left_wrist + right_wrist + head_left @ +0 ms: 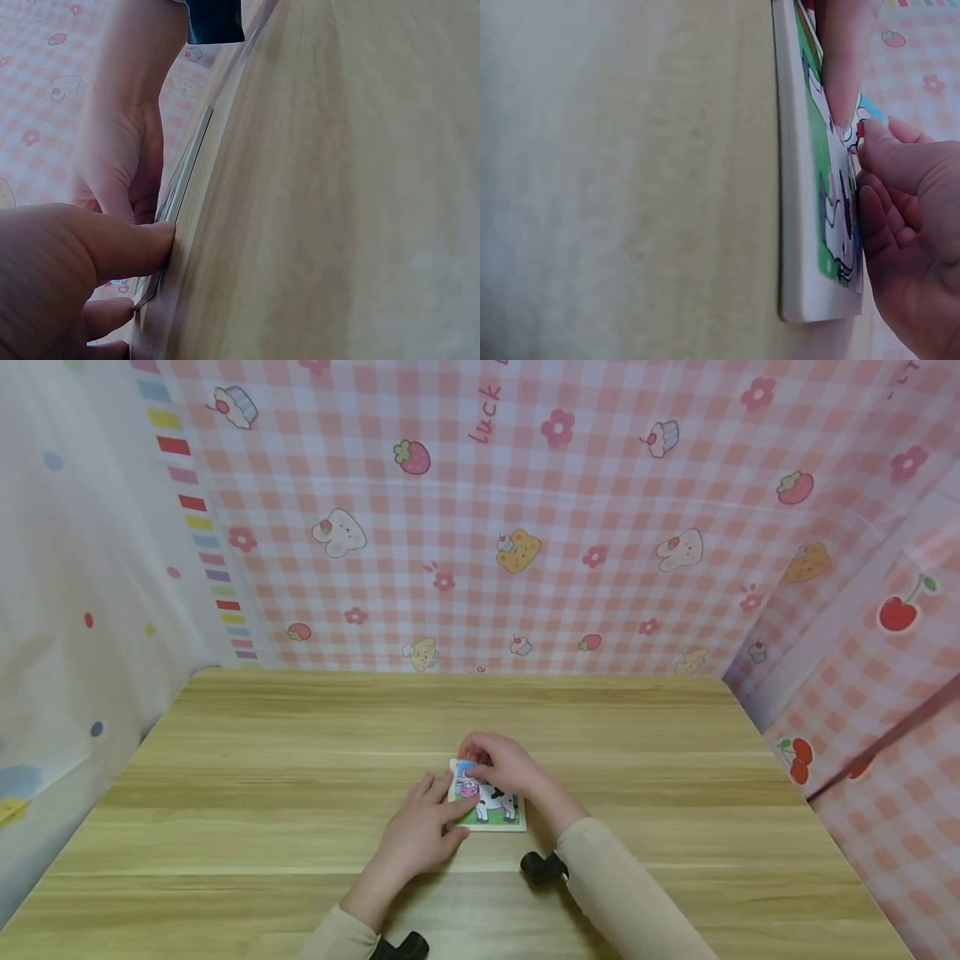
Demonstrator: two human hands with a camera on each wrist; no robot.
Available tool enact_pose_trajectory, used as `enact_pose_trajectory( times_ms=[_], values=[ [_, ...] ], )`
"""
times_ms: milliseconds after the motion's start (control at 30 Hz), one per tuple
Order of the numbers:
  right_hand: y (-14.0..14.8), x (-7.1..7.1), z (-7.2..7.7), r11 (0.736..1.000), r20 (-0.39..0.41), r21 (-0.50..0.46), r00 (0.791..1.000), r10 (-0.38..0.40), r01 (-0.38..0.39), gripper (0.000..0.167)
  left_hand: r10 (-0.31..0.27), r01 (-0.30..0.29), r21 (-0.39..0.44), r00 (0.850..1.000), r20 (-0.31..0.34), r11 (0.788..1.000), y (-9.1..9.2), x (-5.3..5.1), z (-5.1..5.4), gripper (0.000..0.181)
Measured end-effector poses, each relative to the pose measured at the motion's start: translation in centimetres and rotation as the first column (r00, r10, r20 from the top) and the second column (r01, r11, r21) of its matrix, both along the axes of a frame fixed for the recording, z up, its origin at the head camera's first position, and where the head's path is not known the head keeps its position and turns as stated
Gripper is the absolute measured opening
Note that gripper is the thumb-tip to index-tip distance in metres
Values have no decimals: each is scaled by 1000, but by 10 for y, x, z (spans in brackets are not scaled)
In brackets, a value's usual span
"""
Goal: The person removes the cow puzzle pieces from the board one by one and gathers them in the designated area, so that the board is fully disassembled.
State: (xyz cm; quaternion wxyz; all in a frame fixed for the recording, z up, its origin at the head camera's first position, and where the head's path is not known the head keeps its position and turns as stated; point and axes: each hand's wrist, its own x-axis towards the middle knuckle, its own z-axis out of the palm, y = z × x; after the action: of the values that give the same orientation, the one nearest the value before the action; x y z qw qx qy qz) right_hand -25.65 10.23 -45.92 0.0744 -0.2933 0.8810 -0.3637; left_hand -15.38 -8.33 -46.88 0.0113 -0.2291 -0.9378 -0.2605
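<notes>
A small square board (487, 826) with a cow picture lies flat on the wooden table, its white border seen edge-on in the right wrist view (799, 225). My left hand (422, 828) lies at its left side, index finger pressing on the picture, thumb at the near edge. From the far side my right hand (506, 766) reaches over the upper part; in the right wrist view that hand (919, 202) pinches a small blue-edged picture piece (874, 112) between thumb and finger, tilted up from the board. The left wrist view shows my left thumb against the board's edge (196, 150).
The wooden table (262, 760) extends around the board. Behind it hangs a pink checked cloth (480, 527), with pale dotted cloth (97, 568) on the left and more checked cloth on the right. Black wrist mounts (543, 867) sit by both sleeves.
</notes>
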Motion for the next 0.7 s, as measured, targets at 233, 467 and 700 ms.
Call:
enact_pose_trajectory(
  times_ms=[233, 467, 700],
  values=[
    [5, 1, -2, 989, 95, -150, 995, 5, 9, 10, 0, 0, 5, 1000, -2, 1000, -1, 0, 0, 41],
    [22, 3, -3, 958, 177, -276, 984, -34, 83, 10, 12, -12, 6, 1000, 7, 1000, 0, 1, 1, 42],
    [57, 11, -2, 935, 162, -340, 986, -50, 104, 11, 19, -19, 2, 1000, 16, 1000, 1, 2, 2, 43]
  ],
)
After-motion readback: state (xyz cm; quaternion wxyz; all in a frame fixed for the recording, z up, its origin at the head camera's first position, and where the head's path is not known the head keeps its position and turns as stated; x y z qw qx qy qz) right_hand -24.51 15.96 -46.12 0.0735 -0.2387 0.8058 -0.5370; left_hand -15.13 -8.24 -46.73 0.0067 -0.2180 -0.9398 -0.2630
